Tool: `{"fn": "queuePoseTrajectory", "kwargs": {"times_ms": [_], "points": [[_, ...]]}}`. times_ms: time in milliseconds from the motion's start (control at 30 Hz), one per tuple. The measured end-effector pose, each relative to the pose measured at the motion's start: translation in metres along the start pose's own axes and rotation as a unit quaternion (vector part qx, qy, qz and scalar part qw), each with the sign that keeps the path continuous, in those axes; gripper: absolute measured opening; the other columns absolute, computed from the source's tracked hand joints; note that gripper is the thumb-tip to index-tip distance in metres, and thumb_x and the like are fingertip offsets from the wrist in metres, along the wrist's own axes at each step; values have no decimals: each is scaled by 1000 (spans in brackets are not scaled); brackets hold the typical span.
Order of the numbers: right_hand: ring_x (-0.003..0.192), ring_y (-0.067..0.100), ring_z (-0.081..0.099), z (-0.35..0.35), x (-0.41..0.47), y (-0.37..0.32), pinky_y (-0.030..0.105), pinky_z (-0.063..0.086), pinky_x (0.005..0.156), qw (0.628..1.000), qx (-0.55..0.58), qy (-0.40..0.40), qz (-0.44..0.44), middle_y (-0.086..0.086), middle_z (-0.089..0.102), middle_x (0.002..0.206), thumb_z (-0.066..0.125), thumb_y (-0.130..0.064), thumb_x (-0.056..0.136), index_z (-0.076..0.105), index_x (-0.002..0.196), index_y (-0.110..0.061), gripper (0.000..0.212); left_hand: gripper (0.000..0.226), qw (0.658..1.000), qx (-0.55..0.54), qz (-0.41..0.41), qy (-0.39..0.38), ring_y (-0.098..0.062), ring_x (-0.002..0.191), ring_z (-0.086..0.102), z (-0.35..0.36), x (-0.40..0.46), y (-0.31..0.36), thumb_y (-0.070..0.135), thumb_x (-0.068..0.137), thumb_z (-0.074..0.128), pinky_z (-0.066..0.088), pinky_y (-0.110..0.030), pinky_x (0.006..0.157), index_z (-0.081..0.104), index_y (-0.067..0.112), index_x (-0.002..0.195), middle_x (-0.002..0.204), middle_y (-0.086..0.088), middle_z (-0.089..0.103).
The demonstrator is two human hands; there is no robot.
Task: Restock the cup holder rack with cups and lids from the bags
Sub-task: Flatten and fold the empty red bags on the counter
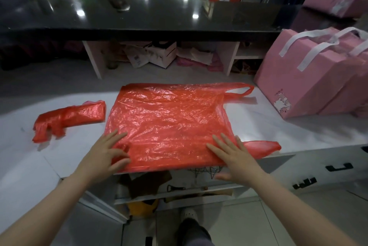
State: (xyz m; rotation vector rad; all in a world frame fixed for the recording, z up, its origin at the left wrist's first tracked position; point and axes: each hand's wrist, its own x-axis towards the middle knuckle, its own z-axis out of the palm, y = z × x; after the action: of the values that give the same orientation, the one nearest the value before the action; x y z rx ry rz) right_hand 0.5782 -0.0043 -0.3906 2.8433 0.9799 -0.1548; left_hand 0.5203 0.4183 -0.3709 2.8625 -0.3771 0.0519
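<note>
A red plastic bag (171, 122) lies spread flat on the white counter (23, 146), its handles pointing right. My left hand (107, 154) rests on its near left corner, where the plastic is bunched under the fingers. My right hand (231, 154) presses flat with straight fingers on the near right edge, next to the lower handle. A second red bag (69, 119), folded into a narrow bundle, lies to the left of the flat one. No cups, lids or cup rack are in view.
Pink gift bags (310, 74) with white handles stand at the right. A black raised countertop (139, 16) runs along the back, with cubbies of papers and boxes (157, 56) beneath. An open shelf (175, 188) with clutter sits below the counter's near edge.
</note>
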Motion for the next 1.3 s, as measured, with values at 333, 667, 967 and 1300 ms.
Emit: {"fn": "queuePoseTrajectory", "kwargs": {"times_ms": [333, 667, 967, 1300], "points": [[143, 21, -24, 17, -7, 6, 42, -18, 113, 999, -13, -28, 17, -6, -32, 152, 43, -32, 97, -34, 136, -48, 88, 98, 982, 80, -69, -156, -22, 138, -30, 34, 23, 8, 95, 57, -5, -17, -43, 112, -33, 44, 135, 149, 4, -32], [146, 17, 15, -32, 33, -11, 39, 16, 118, 982, 148, 89, 71, -5, 19, 159, 40, -55, 94, 38, 143, -29, 56, 91, 982, 82, -82, -147, -28, 140, -29, 42, 25, 3, 96, 60, 4, -19, -46, 110, -36, 53, 131, 148, -2, -38], [146, 20, -14, -10, 99, -6, 44, -7, 116, 981, 140, -42, 125, -2, -16, 160, 19, -71, 89, -3, 150, -42, 71, 88, 980, 90, -90, -151, -22, 136, -34, 39, 20, -1, 93, 64, 6, -20, -42, 110, -33, 54, 133, 150, -2, -35], [143, 20, -27, -21, 77, -2, 50, -19, 112, 986, 76, 35, 146, 0, -21, 158, 5, -78, 82, -12, 149, -38, 80, 83, 993, 68, -98, 19, -17, 143, -24, 21, 6, 9, 80, 80, 6, -23, -35, 113, -5, 34, 149, 156, 4, -14]]}}
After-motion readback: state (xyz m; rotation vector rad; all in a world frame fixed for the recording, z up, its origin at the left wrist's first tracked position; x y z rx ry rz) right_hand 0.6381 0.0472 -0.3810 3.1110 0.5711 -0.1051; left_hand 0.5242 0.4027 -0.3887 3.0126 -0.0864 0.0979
